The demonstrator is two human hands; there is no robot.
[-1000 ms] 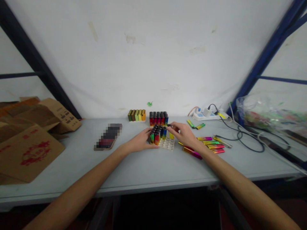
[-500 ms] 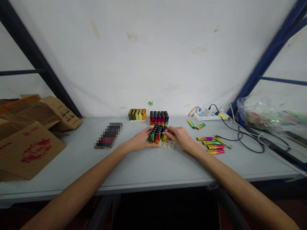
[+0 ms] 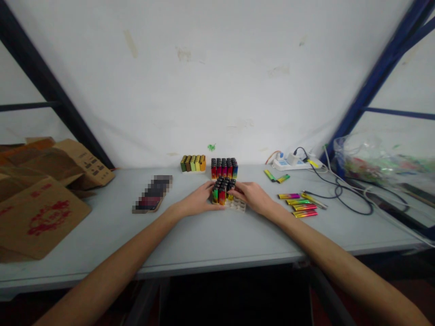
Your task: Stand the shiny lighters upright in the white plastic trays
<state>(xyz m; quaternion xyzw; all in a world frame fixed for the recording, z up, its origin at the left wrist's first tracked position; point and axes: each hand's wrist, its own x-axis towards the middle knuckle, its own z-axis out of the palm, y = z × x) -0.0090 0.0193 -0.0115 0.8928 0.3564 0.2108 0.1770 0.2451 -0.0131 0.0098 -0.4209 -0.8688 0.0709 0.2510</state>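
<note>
A clear plastic tray (image 3: pixel 239 206) stands at the middle of the table, its left part filled with upright lighters (image 3: pixel 222 195) with black tops. Empty slots show at its front right. My left hand (image 3: pixel 200 198) is closed around the tray's left end, thumb along the front and fingers behind. At the right side of the lighters, my right hand (image 3: pixel 252 195) pinches a yellow lighter (image 3: pixel 230 197) standing in the tray; its fingertips are partly hidden. Just behind stands a full tray of colourful lighters (image 3: pixel 224 168).
Yellow-green lighters (image 3: pixel 193 163) stand in a tray by the wall. Several loose lighters (image 3: pixel 302 206) lie right, with two more (image 3: pixel 277 176) behind. Also on the table are a phone (image 3: pixel 152 194), paper bags (image 3: pixel 47 203), a power strip (image 3: pixel 295 163) and cables (image 3: pixel 340 192).
My right hand has shifted slightly left and its fingers sit lower against the lighters. My left hand keeps its hold on the tray. The whole view has shifted a little.
</note>
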